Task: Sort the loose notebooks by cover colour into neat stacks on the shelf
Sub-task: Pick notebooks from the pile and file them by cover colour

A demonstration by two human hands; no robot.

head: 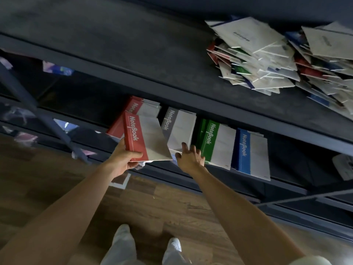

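left hand (126, 157) grips the red notebook (145, 140) by one corner, tilted, over the red stack (133, 106) on the lower shelf (298, 161). right hand (189, 159) spread wide, holding nothing, at the grey stack (181, 127) front edge. risk: corner grip lets it swing, land skewed, or clip grey and knock it crooked.

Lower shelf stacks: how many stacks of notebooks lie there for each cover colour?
Stack of red-banded paper notebooks: 1
Stack of grey-banded paper notebooks: 1
Stack of green-banded paper notebooks: 1
Stack of blue-banded paper notebooks: 1
Total: 4 stacks
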